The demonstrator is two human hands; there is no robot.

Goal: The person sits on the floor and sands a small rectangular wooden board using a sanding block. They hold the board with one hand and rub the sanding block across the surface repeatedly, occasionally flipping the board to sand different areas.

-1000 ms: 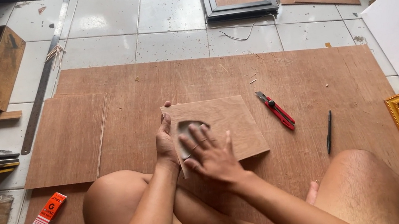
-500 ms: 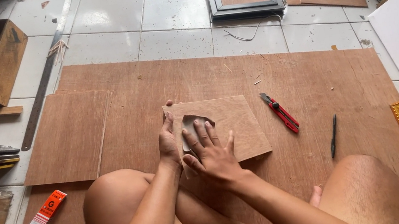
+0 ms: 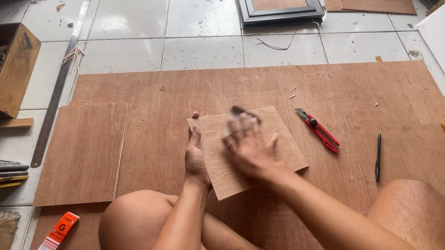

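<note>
Two hands work a small board (image 3: 250,150) lying flat on the plywood sheet (image 3: 348,100), rotated slightly clockwise. Right hand (image 3: 249,147), now blurred, fingers spread wide; left hand (image 3: 195,158) steadies its left edge.

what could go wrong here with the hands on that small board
The right hand is blurred over the small plywood panel, apparently rubbing it with a dark object; the left hand only braces its edge, so the panel might slide on the large plywood sheet. Bare skin on raw wood may pick up splinters. The red utility knife lies close to the right of the panel, within a sweeping hand's path; whether its blade is out is unclear.
</note>
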